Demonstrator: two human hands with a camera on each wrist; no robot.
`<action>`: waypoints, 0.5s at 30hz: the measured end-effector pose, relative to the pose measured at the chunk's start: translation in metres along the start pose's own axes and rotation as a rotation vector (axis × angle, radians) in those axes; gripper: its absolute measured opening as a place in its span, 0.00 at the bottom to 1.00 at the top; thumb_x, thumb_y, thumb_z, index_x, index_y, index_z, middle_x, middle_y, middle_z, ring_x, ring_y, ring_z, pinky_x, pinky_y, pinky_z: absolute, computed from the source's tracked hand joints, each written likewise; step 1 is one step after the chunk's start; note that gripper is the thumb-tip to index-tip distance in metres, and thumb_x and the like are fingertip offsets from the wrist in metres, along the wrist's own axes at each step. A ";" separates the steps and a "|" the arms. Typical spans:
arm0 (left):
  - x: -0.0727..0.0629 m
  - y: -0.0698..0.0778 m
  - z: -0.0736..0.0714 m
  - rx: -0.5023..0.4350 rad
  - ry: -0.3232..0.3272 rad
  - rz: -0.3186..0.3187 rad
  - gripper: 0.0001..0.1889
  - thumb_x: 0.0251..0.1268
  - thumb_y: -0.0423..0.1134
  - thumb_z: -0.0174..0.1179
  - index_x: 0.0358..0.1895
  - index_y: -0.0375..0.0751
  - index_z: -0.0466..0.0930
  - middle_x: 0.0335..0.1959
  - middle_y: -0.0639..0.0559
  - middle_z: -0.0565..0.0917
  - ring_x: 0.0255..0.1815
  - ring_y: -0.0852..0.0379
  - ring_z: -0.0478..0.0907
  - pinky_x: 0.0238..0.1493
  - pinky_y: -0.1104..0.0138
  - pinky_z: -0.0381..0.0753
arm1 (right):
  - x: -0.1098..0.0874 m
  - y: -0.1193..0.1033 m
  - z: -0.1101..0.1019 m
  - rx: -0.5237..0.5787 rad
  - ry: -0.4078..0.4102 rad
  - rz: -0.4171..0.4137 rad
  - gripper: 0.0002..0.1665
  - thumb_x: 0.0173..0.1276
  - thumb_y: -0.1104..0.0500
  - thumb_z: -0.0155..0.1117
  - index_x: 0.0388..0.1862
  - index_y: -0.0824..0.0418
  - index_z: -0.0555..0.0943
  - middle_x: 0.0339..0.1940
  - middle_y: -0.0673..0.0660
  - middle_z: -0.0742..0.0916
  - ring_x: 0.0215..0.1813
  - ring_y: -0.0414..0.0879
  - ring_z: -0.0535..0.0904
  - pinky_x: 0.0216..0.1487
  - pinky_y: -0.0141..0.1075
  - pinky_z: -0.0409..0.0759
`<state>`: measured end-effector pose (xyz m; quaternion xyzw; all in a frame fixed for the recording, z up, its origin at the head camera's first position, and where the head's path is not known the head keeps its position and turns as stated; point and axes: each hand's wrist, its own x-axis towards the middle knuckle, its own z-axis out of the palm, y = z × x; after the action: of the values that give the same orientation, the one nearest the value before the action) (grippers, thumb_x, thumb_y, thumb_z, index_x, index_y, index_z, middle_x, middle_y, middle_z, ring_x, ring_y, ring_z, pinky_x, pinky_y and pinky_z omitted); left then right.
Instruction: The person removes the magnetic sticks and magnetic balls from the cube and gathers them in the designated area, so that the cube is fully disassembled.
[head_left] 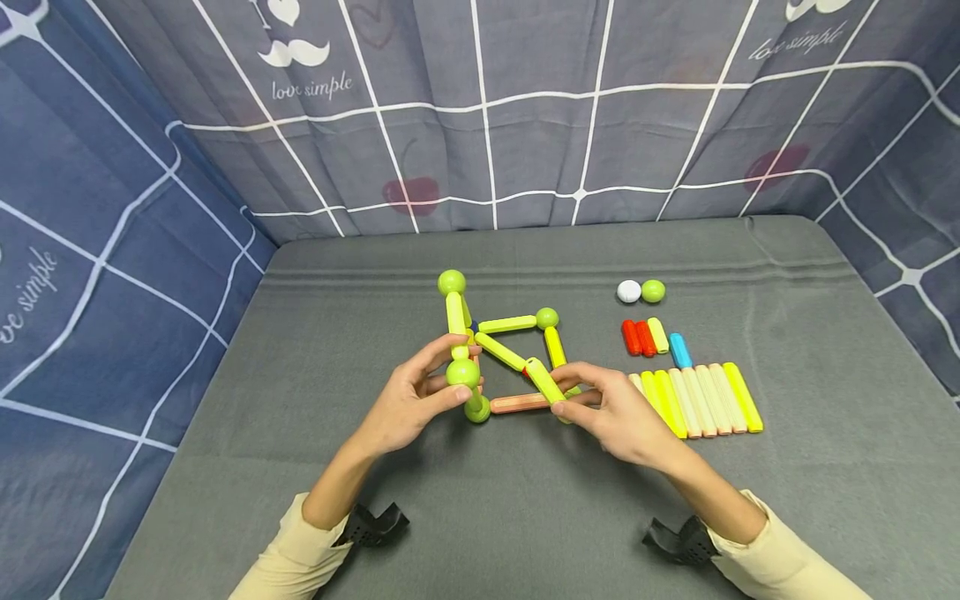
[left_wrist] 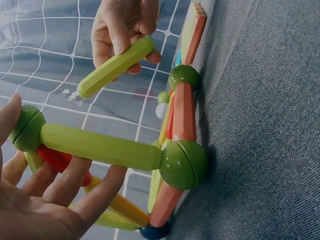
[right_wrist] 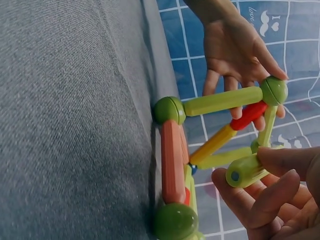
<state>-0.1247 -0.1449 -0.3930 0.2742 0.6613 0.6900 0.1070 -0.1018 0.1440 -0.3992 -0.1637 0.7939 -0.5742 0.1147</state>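
A ball-and-rod building frame (head_left: 508, 323) stands on the grey cloth, with green balls at its corners and yellow-green, yellow, red and salmon rods between them. My left hand (head_left: 408, 400) holds its raised left side, thumb on the upper green ball (left_wrist: 27, 128) and fingers behind the upright yellow-green rod (left_wrist: 100, 145). At the bottom of that rod sits another green ball (left_wrist: 183, 165). My right hand (head_left: 626, 412) pinches a loose yellow-green rod (right_wrist: 245, 172) between thumb and fingers, its round end facing out. In the left wrist view this rod is apart from the frame.
Right of the frame, a row of long yellow and pale rods (head_left: 701, 402) lies side by side. Behind it are short red rods (head_left: 637, 337), a blue rod (head_left: 680, 350), a white ball (head_left: 628, 291) and a green ball (head_left: 653, 290). Checked curtains (head_left: 525, 150) enclose the table.
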 end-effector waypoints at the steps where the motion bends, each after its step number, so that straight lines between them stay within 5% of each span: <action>1: 0.000 0.000 0.000 0.000 0.001 -0.003 0.29 0.67 0.24 0.60 0.70 0.31 0.63 0.64 0.37 0.73 0.51 0.39 0.81 0.51 0.57 0.80 | -0.001 0.000 -0.001 0.008 0.001 0.004 0.20 0.66 0.65 0.69 0.57 0.61 0.79 0.46 0.58 0.84 0.42 0.58 0.86 0.30 0.38 0.80; 5: 0.000 -0.001 0.000 0.001 0.001 -0.007 0.30 0.66 0.23 0.60 0.70 0.30 0.62 0.64 0.37 0.73 0.51 0.33 0.79 0.51 0.56 0.80 | -0.005 0.001 -0.006 0.028 -0.008 0.005 0.27 0.68 0.64 0.67 0.65 0.53 0.74 0.46 0.60 0.82 0.38 0.60 0.84 0.15 0.36 0.71; 7: 0.000 -0.001 0.000 0.000 0.000 -0.004 0.30 0.66 0.22 0.60 0.69 0.28 0.62 0.64 0.37 0.73 0.51 0.39 0.81 0.51 0.56 0.80 | -0.007 0.001 -0.008 0.034 -0.024 -0.008 0.30 0.69 0.64 0.66 0.69 0.51 0.71 0.45 0.61 0.81 0.33 0.60 0.83 0.12 0.35 0.68; 10: 0.000 -0.002 0.000 0.001 0.001 0.000 0.29 0.66 0.22 0.60 0.70 0.29 0.62 0.64 0.36 0.73 0.50 0.44 0.82 0.51 0.56 0.80 | -0.010 0.002 -0.011 0.034 -0.048 -0.033 0.34 0.70 0.65 0.64 0.72 0.50 0.67 0.44 0.63 0.80 0.25 0.58 0.80 0.11 0.36 0.69; 15: 0.000 0.000 0.000 0.008 0.001 -0.004 0.29 0.66 0.24 0.60 0.70 0.35 0.64 0.64 0.37 0.73 0.51 0.31 0.79 0.51 0.56 0.80 | -0.015 0.004 -0.015 0.046 -0.051 -0.037 0.35 0.70 0.65 0.64 0.73 0.53 0.66 0.43 0.64 0.80 0.19 0.57 0.76 0.11 0.38 0.71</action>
<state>-0.1245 -0.1448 -0.3932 0.2730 0.6648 0.6871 0.1071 -0.0940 0.1636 -0.3983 -0.1904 0.7742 -0.5899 0.1280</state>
